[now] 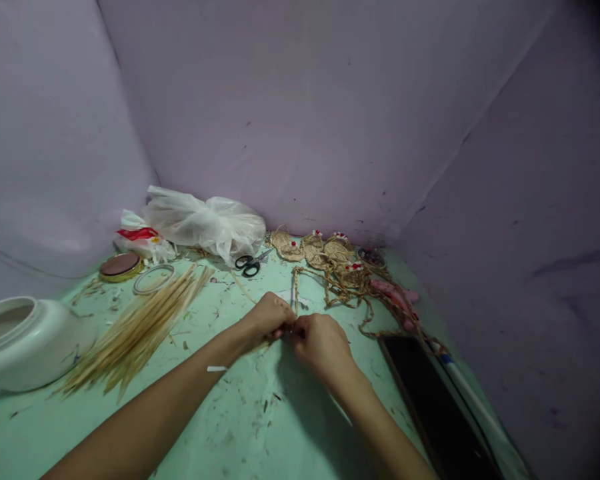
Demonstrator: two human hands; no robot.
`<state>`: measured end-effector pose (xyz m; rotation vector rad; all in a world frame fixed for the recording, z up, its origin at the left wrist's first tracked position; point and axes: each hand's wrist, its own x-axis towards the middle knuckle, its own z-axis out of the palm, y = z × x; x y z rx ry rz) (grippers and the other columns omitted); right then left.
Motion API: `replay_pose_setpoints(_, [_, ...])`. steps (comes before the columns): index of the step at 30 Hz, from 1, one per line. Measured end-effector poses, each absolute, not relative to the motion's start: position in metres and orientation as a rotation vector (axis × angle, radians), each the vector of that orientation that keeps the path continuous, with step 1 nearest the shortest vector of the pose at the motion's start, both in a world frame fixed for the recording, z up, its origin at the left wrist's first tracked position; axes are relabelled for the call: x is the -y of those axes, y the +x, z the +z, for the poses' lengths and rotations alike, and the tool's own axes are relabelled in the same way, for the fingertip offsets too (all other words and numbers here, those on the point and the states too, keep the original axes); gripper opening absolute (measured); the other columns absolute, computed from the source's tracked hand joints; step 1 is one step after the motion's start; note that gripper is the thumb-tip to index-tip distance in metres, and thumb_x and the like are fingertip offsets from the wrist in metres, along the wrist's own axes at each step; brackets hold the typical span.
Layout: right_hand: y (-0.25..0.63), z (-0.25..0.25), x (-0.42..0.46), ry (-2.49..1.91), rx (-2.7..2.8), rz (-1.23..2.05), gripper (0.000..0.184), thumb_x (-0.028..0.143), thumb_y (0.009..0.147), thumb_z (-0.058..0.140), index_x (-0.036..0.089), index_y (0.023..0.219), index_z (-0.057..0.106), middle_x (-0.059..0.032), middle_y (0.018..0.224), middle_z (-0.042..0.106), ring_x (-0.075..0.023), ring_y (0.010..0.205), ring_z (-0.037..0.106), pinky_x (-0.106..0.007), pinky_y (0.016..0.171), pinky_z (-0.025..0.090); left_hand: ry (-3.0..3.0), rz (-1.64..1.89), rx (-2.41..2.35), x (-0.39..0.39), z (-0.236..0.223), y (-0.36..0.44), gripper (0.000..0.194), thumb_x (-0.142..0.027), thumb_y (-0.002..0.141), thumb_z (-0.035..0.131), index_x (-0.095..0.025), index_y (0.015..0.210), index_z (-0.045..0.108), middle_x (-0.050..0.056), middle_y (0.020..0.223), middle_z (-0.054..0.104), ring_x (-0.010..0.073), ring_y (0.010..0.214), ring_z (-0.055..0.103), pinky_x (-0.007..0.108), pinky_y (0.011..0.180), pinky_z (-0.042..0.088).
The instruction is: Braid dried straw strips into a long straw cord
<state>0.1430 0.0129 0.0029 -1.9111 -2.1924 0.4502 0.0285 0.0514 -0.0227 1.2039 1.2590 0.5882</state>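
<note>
My left hand [271,315] and my right hand [324,341] meet at the middle of the green surface, their fingers closed and pinched together. A straw braid [295,293] runs up from between them, bends, and trails right toward a tangle of braided cord [367,297]. Its end is hidden inside my fingers. A loose pale straw strand [241,285] extends beyond my left hand. To the left lies a fanned bundle of dry straw [140,330]. Black-handled scissors [251,265] rest beyond my left hand.
Several coiled straw pieces [313,250] with red and white beads lie by the back wall. A plastic bag [205,223], a round tin [121,265] and a ring [153,280] sit back left. A white pot [40,343] stands left; a dark flat panel [433,407] lies right.
</note>
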Motion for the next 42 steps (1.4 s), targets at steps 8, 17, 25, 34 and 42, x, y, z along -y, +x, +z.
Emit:
replay_pose_setpoints(8, [0.166,0.002,-0.028,-1.744,2.067,0.779,0.020,0.028,0.066,0.052,0.018,0.068,0.068,-0.0042,0.060,0.064,-0.0141,0.054,0.052,-0.022,0.047,0.028,1.110,0.647,-1.211,-0.056,-0.019,0.026,0.006,-0.009,0.050,0.050,-0.011,0.045,0.050,-0.005,0.030,0.040,0.0028,0.025,0.026,0.018,0.030,0.013])
replay_pose_setpoints(17, [0.155,-0.029,-0.043,-1.595,1.551,1.286,0.014,0.022,0.066,0.047,0.012,0.063,0.057,0.0046,0.042,0.043,-0.0059,0.039,0.033,-0.019,0.042,0.025,1.156,0.628,-1.212,-0.051,-0.016,0.025,0.008,-0.010,0.052,0.048,-0.012,0.044,0.048,-0.005,0.030,0.038,0.0027,0.026,0.024,0.019,0.033,0.013])
replay_pose_setpoints(25, [0.158,-0.034,-0.043,-1.439,1.559,1.369,0.017,0.025,0.066,0.049,0.012,0.058,0.056,0.0007,0.049,0.053,-0.0060,0.043,0.035,-0.019,0.045,0.025,1.217,0.673,-1.171,-0.049,-0.019,0.026,0.009,-0.007,0.049,0.046,-0.011,0.041,0.049,-0.005,0.030,0.035,0.0026,0.030,0.024,0.019,0.035,0.013])
replay_pose_setpoints(34, [0.183,0.004,-0.039,-1.914,1.820,0.402,0.022,0.021,0.068,0.050,0.017,0.083,0.066,-0.0086,0.077,0.065,-0.0182,0.068,0.057,-0.026,0.057,0.035,1.117,0.674,-1.296,-0.048,-0.005,0.031,0.014,-0.001,0.049,0.047,-0.011,0.040,0.048,-0.005,0.029,0.036,0.0035,0.030,0.027,0.018,0.035,0.017])
replay_pose_setpoints(42, [0.150,-0.021,-0.036,-1.595,1.378,1.471,0.020,0.024,0.068,0.047,0.011,0.075,0.060,-0.0005,0.050,0.055,-0.0112,0.037,0.049,-0.025,0.040,0.042,1.143,0.678,-1.226,-0.049,-0.008,0.029,0.016,0.000,0.048,0.043,-0.011,0.038,0.046,-0.006,0.029,0.035,0.0033,0.031,0.027,0.019,0.036,0.017])
